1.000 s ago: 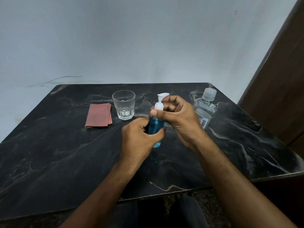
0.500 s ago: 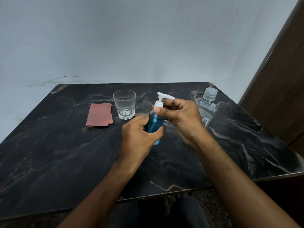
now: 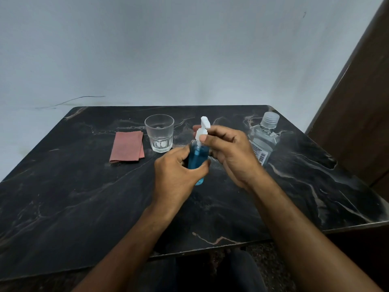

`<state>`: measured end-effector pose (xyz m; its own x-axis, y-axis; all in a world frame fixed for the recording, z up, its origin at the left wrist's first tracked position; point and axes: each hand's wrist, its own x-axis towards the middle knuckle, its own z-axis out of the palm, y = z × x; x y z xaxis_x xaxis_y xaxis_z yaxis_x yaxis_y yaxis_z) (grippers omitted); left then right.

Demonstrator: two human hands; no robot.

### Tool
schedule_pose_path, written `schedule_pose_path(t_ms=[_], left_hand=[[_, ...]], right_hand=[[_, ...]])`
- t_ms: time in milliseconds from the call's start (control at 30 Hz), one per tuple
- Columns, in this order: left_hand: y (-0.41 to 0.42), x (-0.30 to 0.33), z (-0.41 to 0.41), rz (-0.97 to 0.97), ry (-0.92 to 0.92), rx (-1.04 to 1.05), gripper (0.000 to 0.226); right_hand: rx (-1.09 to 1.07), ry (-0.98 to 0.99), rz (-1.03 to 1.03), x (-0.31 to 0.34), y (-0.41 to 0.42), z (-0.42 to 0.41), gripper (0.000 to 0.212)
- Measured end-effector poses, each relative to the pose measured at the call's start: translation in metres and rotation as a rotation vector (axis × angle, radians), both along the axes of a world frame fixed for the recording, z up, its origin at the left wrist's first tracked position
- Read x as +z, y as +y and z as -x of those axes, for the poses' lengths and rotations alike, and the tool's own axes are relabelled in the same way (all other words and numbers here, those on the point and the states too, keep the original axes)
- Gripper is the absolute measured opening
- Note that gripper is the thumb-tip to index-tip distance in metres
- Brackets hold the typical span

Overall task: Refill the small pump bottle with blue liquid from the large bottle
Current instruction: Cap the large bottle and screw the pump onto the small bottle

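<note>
wall [image 3: 168, 49]: plain pale grey-blue, faint dark scuff line low on the left | counter [image 3: 63, 207]: black marble-look top with pale and tan veins, rounded far corners, set against the wall | wooden panel [image 3: 362, 102]: dark brown, slanting up the right edge | light: dim, even, soft sheen on the counter

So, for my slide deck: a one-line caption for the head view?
Left hand steadies the small pump bottle of blue liquid while the right hand grips its white pump head.
</note>
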<state>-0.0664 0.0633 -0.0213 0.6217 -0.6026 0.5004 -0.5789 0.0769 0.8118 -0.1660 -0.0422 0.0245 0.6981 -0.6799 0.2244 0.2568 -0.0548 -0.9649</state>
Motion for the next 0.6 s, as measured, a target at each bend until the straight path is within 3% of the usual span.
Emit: schedule_pose_path(t_ms=[600], left_hand=[[-0.002,-0.008,0.000,0.009,-0.057,0.044,0.019]], right_hand=[[-0.146,-0.015,0.000,-0.005,0.007,-0.009,0.034]])
